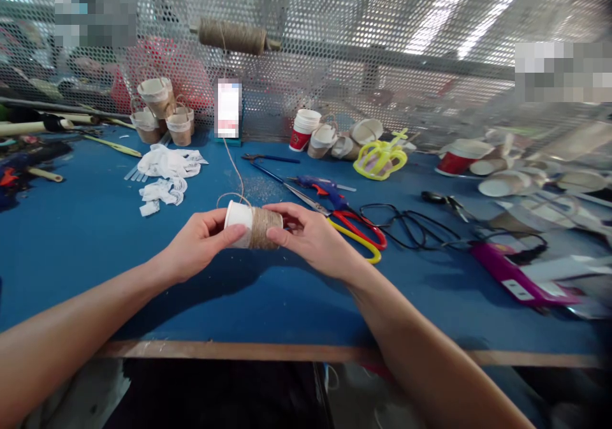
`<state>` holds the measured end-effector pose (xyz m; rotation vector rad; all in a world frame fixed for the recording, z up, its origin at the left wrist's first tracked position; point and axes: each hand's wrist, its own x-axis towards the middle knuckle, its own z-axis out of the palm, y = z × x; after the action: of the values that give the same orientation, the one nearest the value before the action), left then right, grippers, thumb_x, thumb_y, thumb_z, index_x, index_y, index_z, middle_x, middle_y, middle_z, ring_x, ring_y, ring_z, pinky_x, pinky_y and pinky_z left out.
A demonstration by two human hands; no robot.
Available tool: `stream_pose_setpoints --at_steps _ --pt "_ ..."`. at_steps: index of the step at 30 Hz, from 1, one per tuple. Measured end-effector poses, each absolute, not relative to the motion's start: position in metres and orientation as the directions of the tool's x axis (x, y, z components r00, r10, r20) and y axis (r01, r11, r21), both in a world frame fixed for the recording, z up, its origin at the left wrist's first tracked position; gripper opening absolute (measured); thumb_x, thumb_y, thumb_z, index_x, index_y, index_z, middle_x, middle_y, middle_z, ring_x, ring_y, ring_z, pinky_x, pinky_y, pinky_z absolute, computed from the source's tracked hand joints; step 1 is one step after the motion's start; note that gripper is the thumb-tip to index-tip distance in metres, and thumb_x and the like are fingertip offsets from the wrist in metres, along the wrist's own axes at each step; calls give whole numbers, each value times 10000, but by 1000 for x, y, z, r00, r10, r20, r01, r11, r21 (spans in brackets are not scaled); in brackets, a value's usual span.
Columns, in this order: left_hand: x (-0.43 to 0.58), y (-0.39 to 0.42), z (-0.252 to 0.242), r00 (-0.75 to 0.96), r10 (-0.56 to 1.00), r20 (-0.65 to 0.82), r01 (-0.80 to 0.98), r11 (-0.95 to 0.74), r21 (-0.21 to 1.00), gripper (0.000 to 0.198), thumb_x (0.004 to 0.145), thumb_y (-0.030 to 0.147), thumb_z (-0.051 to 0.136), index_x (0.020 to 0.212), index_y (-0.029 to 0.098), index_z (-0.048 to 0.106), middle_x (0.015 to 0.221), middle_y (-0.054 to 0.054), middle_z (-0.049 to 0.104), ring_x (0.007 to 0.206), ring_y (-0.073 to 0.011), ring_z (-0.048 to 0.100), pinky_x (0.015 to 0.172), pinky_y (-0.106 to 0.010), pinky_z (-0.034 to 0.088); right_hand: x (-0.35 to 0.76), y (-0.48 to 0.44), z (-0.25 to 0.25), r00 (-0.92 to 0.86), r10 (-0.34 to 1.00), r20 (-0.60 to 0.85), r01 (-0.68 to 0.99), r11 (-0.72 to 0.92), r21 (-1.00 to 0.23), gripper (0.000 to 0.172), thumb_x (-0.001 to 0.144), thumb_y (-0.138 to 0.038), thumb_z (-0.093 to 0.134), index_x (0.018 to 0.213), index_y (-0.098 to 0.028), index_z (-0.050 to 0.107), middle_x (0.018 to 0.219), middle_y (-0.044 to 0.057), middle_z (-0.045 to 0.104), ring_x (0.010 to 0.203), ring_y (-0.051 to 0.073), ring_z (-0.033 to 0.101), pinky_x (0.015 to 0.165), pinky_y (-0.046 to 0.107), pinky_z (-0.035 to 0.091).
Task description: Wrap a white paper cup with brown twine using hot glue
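Note:
Between my two hands, a paper cup (238, 216) lies on its side above the blue table. Twine (266, 227) is wrapped around the half on the right, while the left half is bare white. My left hand (206, 241) grips the white rim end, thumb in front. Around the twine-covered end, my right hand (306, 234) is closed, its thumb pressed on the wrap. A loose strand (234, 164) runs from behind the cup up toward a twine spool (233, 36) on a rod at the mesh.
Large scissors (354, 222) with red and yellow handles lie beside my right hand, near a blue glue gun (325, 190). Pliers (272, 159) rest behind. White scraps (167, 161) and twine-wrapped cups (179, 126) are at left; a purple power strip (519, 273) is at right.

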<state>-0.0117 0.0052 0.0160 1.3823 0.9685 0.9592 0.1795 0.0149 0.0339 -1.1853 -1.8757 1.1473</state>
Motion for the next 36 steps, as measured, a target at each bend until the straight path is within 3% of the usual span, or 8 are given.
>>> stream_pose_setpoints --at_steps 4,11,18,21,26,30,36 --pt "-12 5 16 307 952 -16 38 5 999 326 727 359 615 956 128 639 853 -51 674 747 -154 573 719 -276 452 179 15 35 -382 924 16 367 168 -915 363 722 -354 595 1017 -146 552 902 67 636 740 155 592 665 313 496" --pt "-12 5 13 288 957 45 -117 -11 993 270 789 384 530 766 138 639 667 3 600 603 -89 502 600 -207 412 181 19 35 -374 926 -44 300 76 -951 325 755 -396 549 962 -150 597 845 52 641 744 150 592 637 289 498" --pt "-13 8 16 251 965 71 -16 -69 997 166 752 284 572 698 131 603 609 29 538 543 -68 446 527 -185 367 182 19 34 -372 928 -20 343 117 -932 355 757 -402 546 980 -128 581 855 65 639 697 142 586 632 295 494" --pt "-14 7 16 302 953 40 -49 -26 998 160 745 279 586 807 137 623 714 5 609 620 -86 515 596 -196 409 182 18 35 -372 928 25 351 166 -921 373 735 -367 582 1024 -134 550 924 78 629 747 155 593 687 318 497" --pt "-15 4 18 435 900 25 -19 -19 1000 357 707 272 619 1035 135 588 997 -77 652 871 -188 585 772 -278 444 180 16 33 -431 899 81 264 211 -941 426 687 -302 646 1079 -191 518 1014 60 606 862 171 598 782 345 496" --pt "-16 5 21 453 889 64 38 -90 995 363 677 257 620 1013 122 589 985 -92 660 882 -219 592 774 -301 454 180 17 31 -446 884 142 246 274 -930 422 682 -277 655 1074 -201 518 1072 59 584 907 172 585 821 358 482" --pt "-14 5 18 430 896 111 178 -205 962 329 703 230 548 1001 93 566 897 -85 660 774 -193 592 706 -293 462 177 17 31 -412 895 172 293 309 -905 429 682 -293 645 1067 -160 510 1102 98 561 929 177 575 830 358 468"
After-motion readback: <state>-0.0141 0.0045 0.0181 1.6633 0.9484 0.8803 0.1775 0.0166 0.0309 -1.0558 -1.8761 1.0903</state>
